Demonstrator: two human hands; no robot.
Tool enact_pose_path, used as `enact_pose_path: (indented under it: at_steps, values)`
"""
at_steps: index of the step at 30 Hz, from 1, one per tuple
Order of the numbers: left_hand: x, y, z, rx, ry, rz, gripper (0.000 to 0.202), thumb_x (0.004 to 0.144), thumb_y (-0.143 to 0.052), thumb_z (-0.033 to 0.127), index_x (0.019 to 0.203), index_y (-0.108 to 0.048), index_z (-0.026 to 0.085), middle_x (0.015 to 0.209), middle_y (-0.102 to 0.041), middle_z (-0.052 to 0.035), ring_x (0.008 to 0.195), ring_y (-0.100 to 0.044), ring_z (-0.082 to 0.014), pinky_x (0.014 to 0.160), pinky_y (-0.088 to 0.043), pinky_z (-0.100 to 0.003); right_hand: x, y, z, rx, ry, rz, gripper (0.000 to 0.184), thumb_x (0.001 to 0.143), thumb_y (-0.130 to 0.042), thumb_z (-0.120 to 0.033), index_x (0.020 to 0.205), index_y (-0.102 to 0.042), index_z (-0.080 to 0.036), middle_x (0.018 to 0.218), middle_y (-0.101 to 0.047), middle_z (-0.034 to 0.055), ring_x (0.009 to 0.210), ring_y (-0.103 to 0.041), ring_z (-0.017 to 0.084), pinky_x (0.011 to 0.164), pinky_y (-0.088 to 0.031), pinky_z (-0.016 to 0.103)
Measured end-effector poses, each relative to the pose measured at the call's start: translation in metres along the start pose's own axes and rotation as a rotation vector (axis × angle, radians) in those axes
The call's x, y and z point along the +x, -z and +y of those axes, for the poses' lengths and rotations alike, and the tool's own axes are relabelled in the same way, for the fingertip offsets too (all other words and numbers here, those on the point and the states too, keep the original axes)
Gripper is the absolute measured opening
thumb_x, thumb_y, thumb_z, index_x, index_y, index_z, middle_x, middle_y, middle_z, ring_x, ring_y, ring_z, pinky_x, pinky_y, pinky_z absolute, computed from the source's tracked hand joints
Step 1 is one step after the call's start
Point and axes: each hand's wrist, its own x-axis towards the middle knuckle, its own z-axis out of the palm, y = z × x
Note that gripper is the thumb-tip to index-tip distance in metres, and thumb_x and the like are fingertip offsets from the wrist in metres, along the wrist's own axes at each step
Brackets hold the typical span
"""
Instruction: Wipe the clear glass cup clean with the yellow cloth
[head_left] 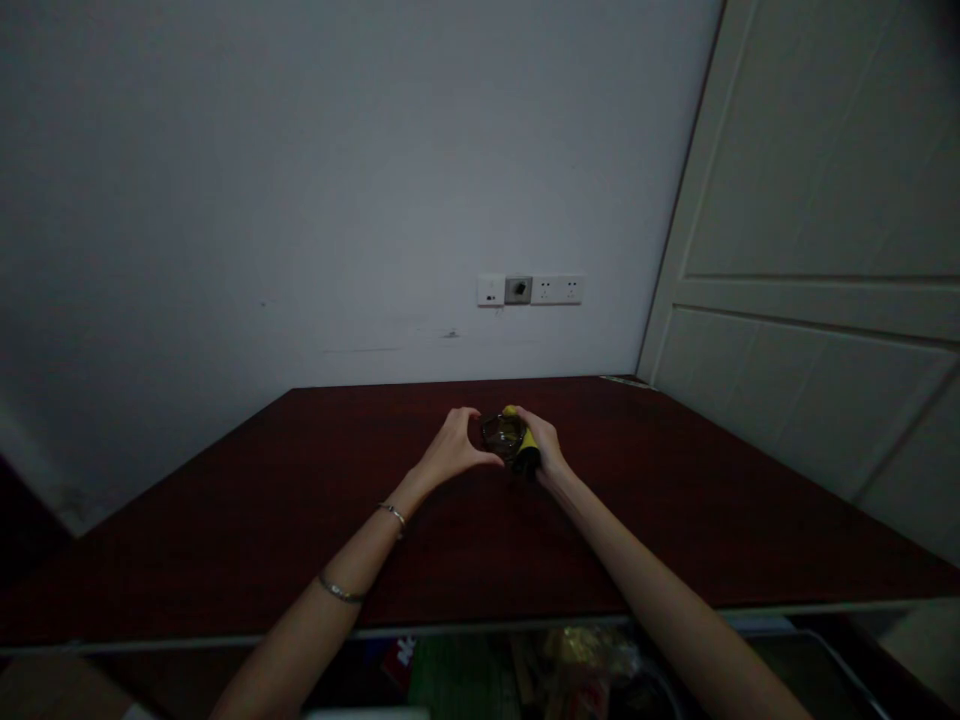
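A small dark, see-through dish-like object [501, 438], brownish and shiny, is between my hands over the middle of the tabletop. My left hand [454, 446] curves beside its left side, thumb and fingers apart in a C shape; a thumb or fingertip may be touching it, I cannot tell. On the other side my right hand [546, 440] is closed around a yellow-and-black object [529, 444], whose kind I cannot make out. That object is right against the dark dish, and yellow also shows by the right fingertips. Whether the two are joined is unclear.
The dark red tabletop [300, 540] reaches back to a pale wall [337, 180] with sockets [556, 290]. A white panelled door [817, 230] stands at the right. Under the table's front edge, a green item [465, 678] and crinkled golden wrapping [589, 650] lie in an open space.
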Motion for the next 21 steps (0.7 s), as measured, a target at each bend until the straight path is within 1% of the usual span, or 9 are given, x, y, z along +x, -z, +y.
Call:
enact_pose_path:
  at_steps: [2,4,6,8,10,12,16,19,21]
  values:
    - [0.0,-0.001,-0.001,0.029,-0.035,0.01,0.067,0.05,-0.074,0.054,0.099,-0.054,0.014,0.099,-0.057,-0.0088,0.096,-0.053,-0.0238,0.086,-0.044,-0.04,-0.001,0.0,-0.001,-0.004,0.039,0.032,0.03,0.06,-0.07,-0.033,0.084,-0.069,-0.015,0.088,-0.07,0.0051,0.081,-0.064,0.021,0.075,-0.05,0.032]
    - [0.0,-0.003,-0.002,0.001,-0.086,0.0,0.054,0.06,-0.07,0.05,0.098,-0.057,0.015,0.099,-0.06,-0.0078,0.097,-0.054,-0.0222,0.087,-0.044,-0.039,-0.004,-0.001,-0.003,0.006,0.091,0.066,0.031,0.06,-0.069,-0.034,0.085,-0.068,-0.016,0.09,-0.07,0.0048,0.084,-0.063,0.021,0.076,-0.05,0.032]
    - [-0.001,-0.005,-0.001,-0.059,-0.125,-0.026,0.048,0.068,-0.066,0.044,0.107,-0.055,0.017,0.108,-0.059,-0.0079,0.102,-0.053,-0.021,0.091,-0.042,-0.038,-0.008,-0.003,-0.004,0.008,0.142,0.101,0.033,0.061,-0.069,-0.036,0.088,-0.067,-0.017,0.094,-0.069,0.005,0.087,-0.063,0.022,0.077,-0.05,0.032]
    - [-0.002,-0.009,0.002,-0.112,-0.136,-0.045,0.052,0.071,-0.064,0.041,0.116,-0.05,0.018,0.117,-0.055,-0.0087,0.11,-0.05,-0.0209,0.095,-0.039,-0.038,-0.012,-0.006,-0.004,-0.009,0.195,0.132,0.037,0.062,-0.068,-0.038,0.092,-0.066,-0.016,0.101,-0.067,0.0061,0.093,-0.061,0.022,0.08,-0.048,0.032]
    - [-0.004,-0.013,0.004,-0.146,-0.121,-0.03,0.057,0.071,-0.065,0.039,0.121,-0.046,0.018,0.122,-0.053,-0.0096,0.113,-0.048,-0.0215,0.098,-0.038,-0.039,-0.016,-0.008,-0.002,-0.047,0.25,0.145,0.041,0.065,-0.066,-0.04,0.098,-0.063,-0.016,0.109,-0.064,0.0071,0.1,-0.058,0.022,0.086,-0.046,0.032]
    - [-0.005,-0.019,0.006,-0.17,-0.091,0.018,0.059,0.07,-0.066,0.037,0.121,-0.045,0.017,0.122,-0.052,-0.0102,0.114,-0.048,-0.022,0.098,-0.037,-0.04,-0.018,-0.009,0.002,-0.091,0.293,0.142,0.045,0.067,-0.063,-0.042,0.104,-0.06,-0.017,0.114,-0.061,0.0072,0.106,-0.055,0.021,0.091,-0.042,0.032]
    - [-0.005,-0.026,0.009,-0.201,-0.015,0.089,0.062,0.062,-0.072,0.032,0.118,-0.048,0.016,0.119,-0.055,-0.0111,0.111,-0.05,-0.0236,0.097,-0.039,-0.042,-0.021,-0.01,0.008,-0.151,0.33,0.119,0.047,0.071,-0.058,-0.044,0.11,-0.056,-0.018,0.118,-0.058,0.0072,0.109,-0.053,0.02,0.093,-0.041,0.031]
    - [-0.004,-0.025,0.011,-0.218,0.031,0.104,0.062,0.058,-0.074,0.028,0.115,-0.051,0.016,0.116,-0.057,-0.0101,0.107,-0.053,-0.0233,0.095,-0.041,-0.041,-0.022,-0.01,0.008,-0.171,0.34,0.104,0.046,0.072,-0.057,-0.044,0.11,-0.056,-0.018,0.12,-0.057,0.0073,0.111,-0.052,0.019,0.094,-0.04,0.03]
    - [-0.003,-0.02,0.012,-0.234,0.026,0.095,0.061,0.058,-0.075,0.028,0.114,-0.053,0.016,0.114,-0.059,-0.009,0.106,-0.054,-0.0225,0.094,-0.041,-0.04,-0.023,-0.01,0.007,-0.178,0.344,0.084,0.045,0.073,-0.057,-0.043,0.11,-0.057,-0.018,0.121,-0.056,0.0069,0.112,-0.051,0.019,0.096,-0.038,0.03]
